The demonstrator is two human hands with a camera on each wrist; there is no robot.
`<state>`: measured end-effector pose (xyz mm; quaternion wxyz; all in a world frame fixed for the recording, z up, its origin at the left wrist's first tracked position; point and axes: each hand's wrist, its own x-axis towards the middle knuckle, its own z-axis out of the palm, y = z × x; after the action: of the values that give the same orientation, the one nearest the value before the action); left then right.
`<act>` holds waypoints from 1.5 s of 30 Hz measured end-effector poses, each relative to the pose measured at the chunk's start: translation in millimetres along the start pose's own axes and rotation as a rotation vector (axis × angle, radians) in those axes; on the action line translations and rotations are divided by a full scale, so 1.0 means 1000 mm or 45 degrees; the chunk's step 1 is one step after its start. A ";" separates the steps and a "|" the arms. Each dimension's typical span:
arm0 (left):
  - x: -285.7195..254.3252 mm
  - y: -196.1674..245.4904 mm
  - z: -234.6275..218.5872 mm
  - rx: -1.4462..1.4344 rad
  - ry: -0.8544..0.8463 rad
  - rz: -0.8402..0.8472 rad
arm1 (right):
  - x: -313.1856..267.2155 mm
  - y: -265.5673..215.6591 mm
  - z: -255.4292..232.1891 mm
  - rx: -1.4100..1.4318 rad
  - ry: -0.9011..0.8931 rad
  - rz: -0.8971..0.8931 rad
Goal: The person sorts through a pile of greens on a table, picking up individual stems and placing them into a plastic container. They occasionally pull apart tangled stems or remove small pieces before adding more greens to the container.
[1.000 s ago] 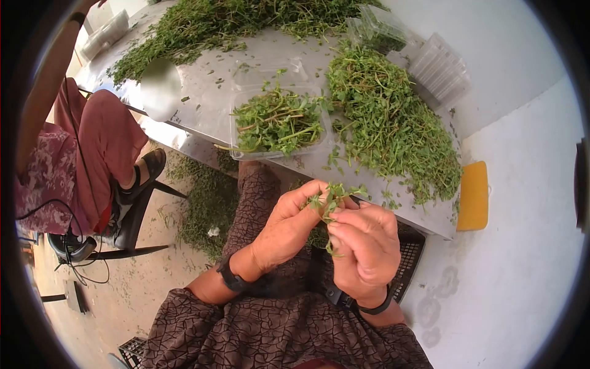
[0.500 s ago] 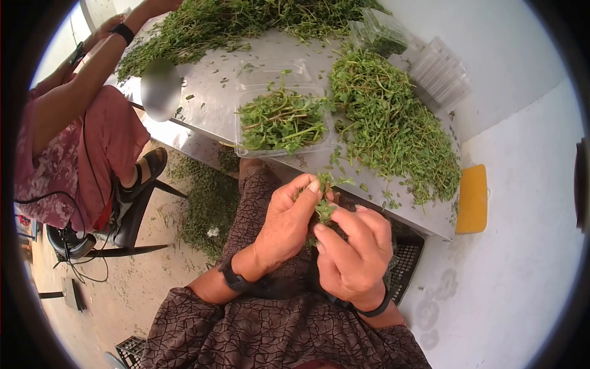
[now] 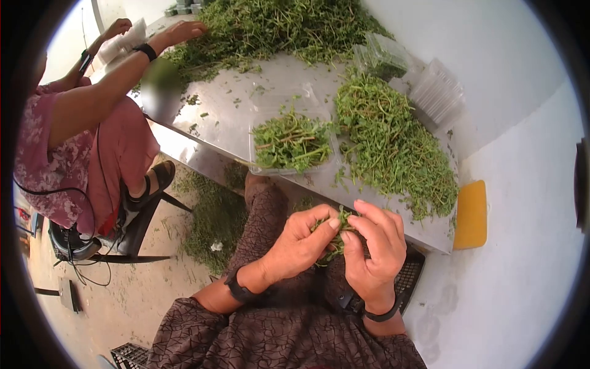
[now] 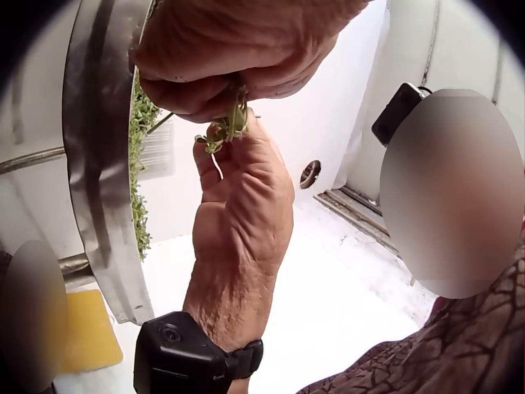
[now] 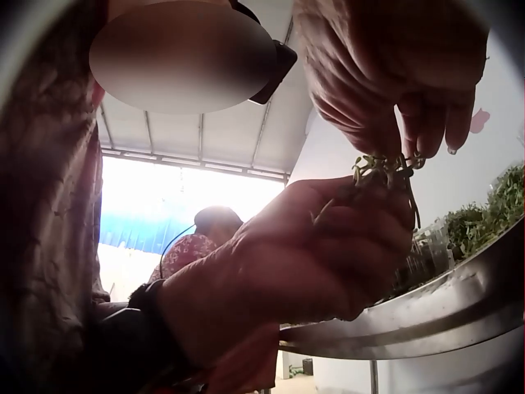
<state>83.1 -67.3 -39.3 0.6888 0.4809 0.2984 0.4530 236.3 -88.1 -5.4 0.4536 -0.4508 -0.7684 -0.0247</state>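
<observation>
Over the lap in the head view, my left hand (image 3: 298, 246) grips a small bunch of leafy green sprigs (image 3: 337, 245), its thumb on top and its fingers curled underneath. My right hand (image 3: 378, 258) pinches the top of the bunch between thumb and index finger, the other fingers lifted. In the right wrist view the left fist (image 5: 320, 246) encloses the stems while the right fingers come down on the sprig tips (image 5: 381, 168). Just beyond the hands, an open clear plastic box (image 3: 253, 150) filled with sprigs sits at the table edge.
A heap of sprigs (image 3: 393, 147) covers the table's right side, with a larger pile (image 3: 270, 31) at the back. Clear empty boxes (image 3: 437, 95) lean by the wall. At left, another person's hand (image 3: 181, 34) reaches the big pile. A black crate (image 3: 409, 273) stands below.
The head view has tilted, so the table sits lower in it. My right fingers have shifted over the bunch, still held in my left hand. The other person's arm has stretched to the back pile.
</observation>
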 end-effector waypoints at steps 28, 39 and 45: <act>0.004 0.072 -0.036 0.577 0.241 0.408 | 0.040 0.003 0.009 0.431 0.229 0.065; 0.037 0.083 -0.038 1.023 0.509 0.653 | 0.032 0.032 0.005 0.454 0.118 0.112; 0.037 0.085 -0.026 0.769 0.454 0.388 | 0.029 0.044 0.000 0.473 0.081 0.203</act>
<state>47.8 -12.6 32.1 0.3781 0.6147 0.4589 0.5183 262.4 -42.5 -1.2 0.5533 -0.4178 -0.7071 0.1391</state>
